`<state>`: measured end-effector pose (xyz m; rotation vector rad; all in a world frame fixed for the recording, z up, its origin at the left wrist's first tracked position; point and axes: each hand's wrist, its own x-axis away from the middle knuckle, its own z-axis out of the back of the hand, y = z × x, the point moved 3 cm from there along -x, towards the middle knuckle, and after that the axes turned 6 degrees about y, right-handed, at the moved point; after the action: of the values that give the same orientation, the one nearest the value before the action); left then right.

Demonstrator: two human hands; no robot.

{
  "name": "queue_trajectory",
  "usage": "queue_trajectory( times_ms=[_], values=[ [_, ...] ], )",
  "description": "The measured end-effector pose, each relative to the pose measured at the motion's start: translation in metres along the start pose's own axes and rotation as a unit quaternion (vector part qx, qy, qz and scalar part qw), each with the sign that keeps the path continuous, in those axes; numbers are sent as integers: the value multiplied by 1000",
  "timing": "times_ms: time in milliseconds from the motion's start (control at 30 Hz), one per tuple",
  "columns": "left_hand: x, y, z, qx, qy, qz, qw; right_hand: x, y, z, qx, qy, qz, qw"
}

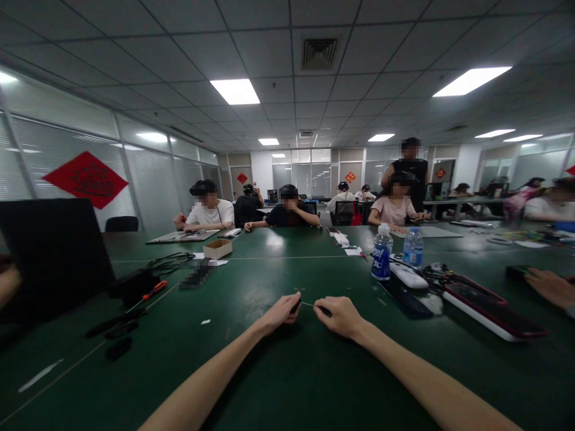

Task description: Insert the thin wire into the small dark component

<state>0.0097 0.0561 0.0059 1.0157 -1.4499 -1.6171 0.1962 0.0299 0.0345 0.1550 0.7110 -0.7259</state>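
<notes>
My left hand (283, 311) is closed around a small dark piece (295, 307), held just above the green table (287, 371). Across a short gap, my right hand (339, 314) has its fingers closed on another dark piece (326, 311). A thin pale rod or wire (307, 304) runs between the two hands. Whether the dark pieces and the rod are one tool, I cannot tell; the fingers hide most of them.
On the right stand two bottles (381, 254), beside a white device (408, 275) and a phone-like slab (494, 305). At left are a black laptop screen (54, 257), an orange-handled tool (155, 290), cables and an open box (218, 248). Several people sit opposite; another person's hand (548, 284) rests at right.
</notes>
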Motion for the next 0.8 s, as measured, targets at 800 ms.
queue_trajectory(
  times_ms=[800],
  values=[
    [4,6,-2,-75,21,-8,997,0,2,-1,24,-27,-26,999]
  ],
)
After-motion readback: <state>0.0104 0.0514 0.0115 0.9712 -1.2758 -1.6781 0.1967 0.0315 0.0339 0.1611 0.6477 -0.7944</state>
